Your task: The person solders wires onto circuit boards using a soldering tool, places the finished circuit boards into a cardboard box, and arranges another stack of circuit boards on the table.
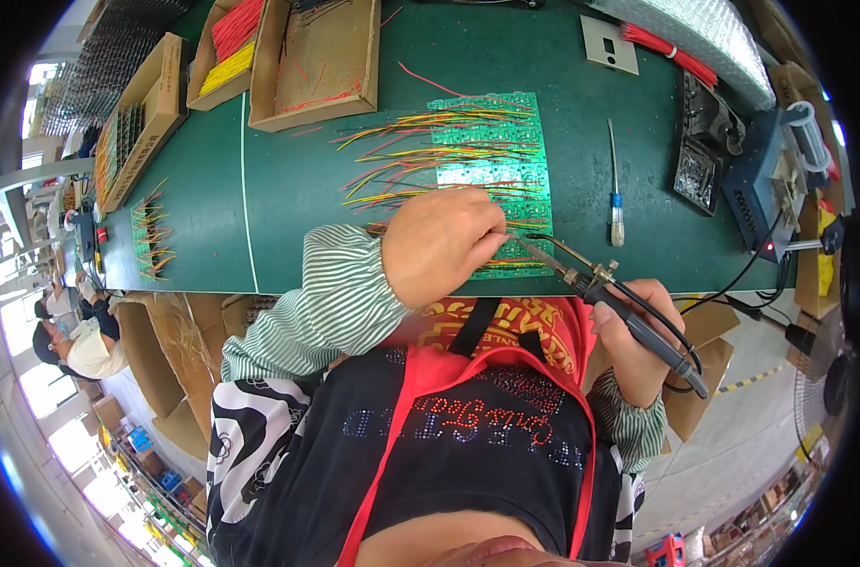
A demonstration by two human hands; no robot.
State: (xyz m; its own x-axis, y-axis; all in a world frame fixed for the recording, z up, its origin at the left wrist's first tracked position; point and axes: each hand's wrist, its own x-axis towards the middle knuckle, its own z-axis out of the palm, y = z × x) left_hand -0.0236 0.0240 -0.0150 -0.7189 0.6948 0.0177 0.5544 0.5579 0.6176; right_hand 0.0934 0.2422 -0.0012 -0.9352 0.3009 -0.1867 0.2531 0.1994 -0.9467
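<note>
left hand (441, 244) pinched narrow on thin wire over green circuit boards (494, 161) near table's front edge | right hand (635, 340) wrapped round black soldering iron (611, 298), metal tip at board | bare green mat (288, 198) left | flat cardboard trays (316, 61) behind

A green bench (288, 189) fills the middle. At its far side stands a flat cardboard tray (318, 61), and beside it a smaller box (224, 57) with red and yellow wires. Another cardboard box (146, 113) sits at the far left. A small screwdriver (615, 184) lies to the right. Near it is a blue power box (762, 189). A bundle of red wires (671, 55) rests by bubble wrap (694, 38).
</note>
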